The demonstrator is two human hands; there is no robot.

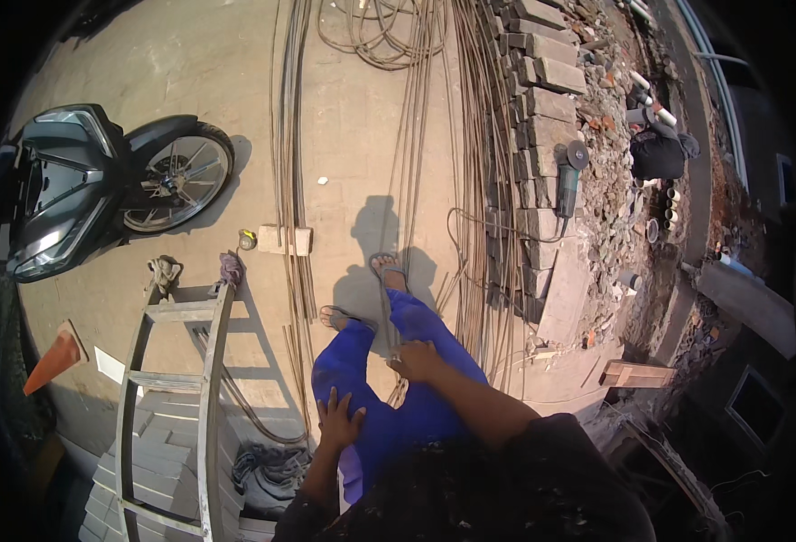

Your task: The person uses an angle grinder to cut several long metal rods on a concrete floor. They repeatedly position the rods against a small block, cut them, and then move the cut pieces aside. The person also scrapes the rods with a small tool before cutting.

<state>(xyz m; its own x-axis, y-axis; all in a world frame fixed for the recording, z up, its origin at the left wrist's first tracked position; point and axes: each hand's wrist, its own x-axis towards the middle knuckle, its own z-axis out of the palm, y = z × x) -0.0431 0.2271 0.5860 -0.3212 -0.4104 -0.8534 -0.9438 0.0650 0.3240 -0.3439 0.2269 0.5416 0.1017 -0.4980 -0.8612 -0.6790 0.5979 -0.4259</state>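
Observation:
My left hand (337,419) lies with its fingers spread on the left thigh of my blue trousers (348,361). Over the inner side of the other knee is my right hand (415,361), its fingers bent and close together; what they close on, if anything, is hidden. Both feet, in sandals (389,273), stand on the pale ground among long thin steel bars (296,181). Just ahead of the left foot, a brick-like block (285,240) lies by the bars, with a small yellow and black tape measure (247,239) beside it.
At left are a motorcycle (100,181), a ladder (176,384), stacked grey blocks (145,470) and an orange cone (55,358). To the right, an angle grinder (570,179) rests by piled paving blocks (542,135), its cable trailing. Beyond, a person (660,152) crouches in rubble (610,190) near pipes.

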